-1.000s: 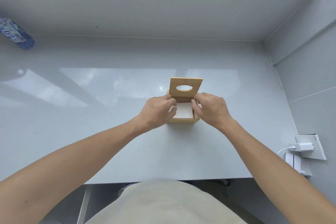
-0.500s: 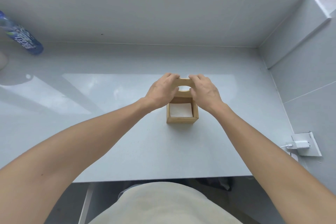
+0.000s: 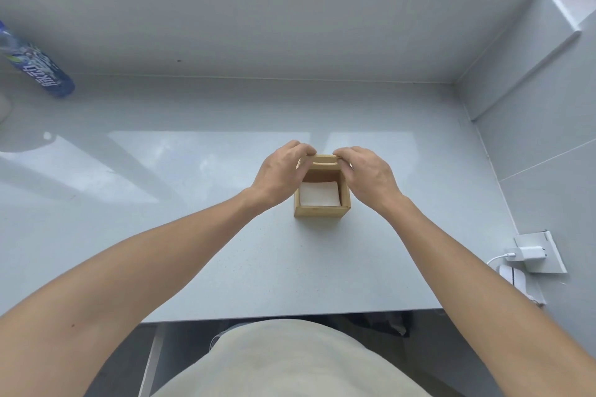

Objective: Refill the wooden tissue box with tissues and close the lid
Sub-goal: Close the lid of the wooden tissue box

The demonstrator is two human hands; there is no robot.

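A small wooden tissue box [image 3: 321, 211] stands on the grey counter [image 3: 225, 251], its top open toward me. A white stack of tissues [image 3: 319, 193] lies flat inside it. The hinged wooden lid [image 3: 324, 160] is raised at the far side, tipped forward so I see mostly its top edge and part of its oval slot. My left hand [image 3: 279, 176] pinches the lid's left end and my right hand [image 3: 366, 176] pinches its right end. Both hands hide the box's upper side walls.
A blue-labelled bottle [image 3: 35, 66] lies against the back wall at the far left. On the right wall, a white charger [image 3: 529, 253] with a cable sits in a socket plate. The counter's front edge runs just before my body.
Both hands left the tissues inside the box and rose to the top of the lid. The lid, upright a second ago, has tipped forward over the box.
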